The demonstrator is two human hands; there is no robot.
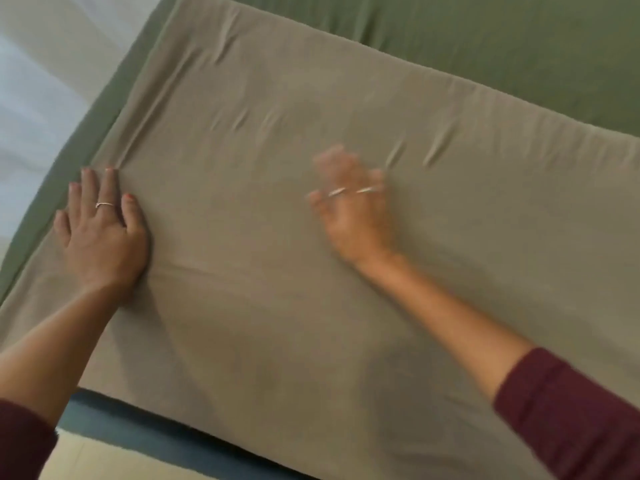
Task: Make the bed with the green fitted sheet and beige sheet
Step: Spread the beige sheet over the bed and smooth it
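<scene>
A person's left hand lies flat, palm down and fingers straight, on the beige sheet, a thin ring on one finger and its fingertips close to the sheet's far-left edge. To its right, well apart, the right hand is spread over the same sheet, fingers extended and apart; it is blurred, so whether the palm presses the cloth cannot be told. Two rings show across its fingers. Short creases rise in the fabric just beyond the right hand, and longer folds run away from the left fingertips. Beyond both hands, the green fitted sheet covers the mattress, showing past the beige sheet's far edge and in a band along its left side. Dark red sleeves cover both forearms nearer the wearer. Below the left forearm, a dark bed edge and pale floor show.
</scene>
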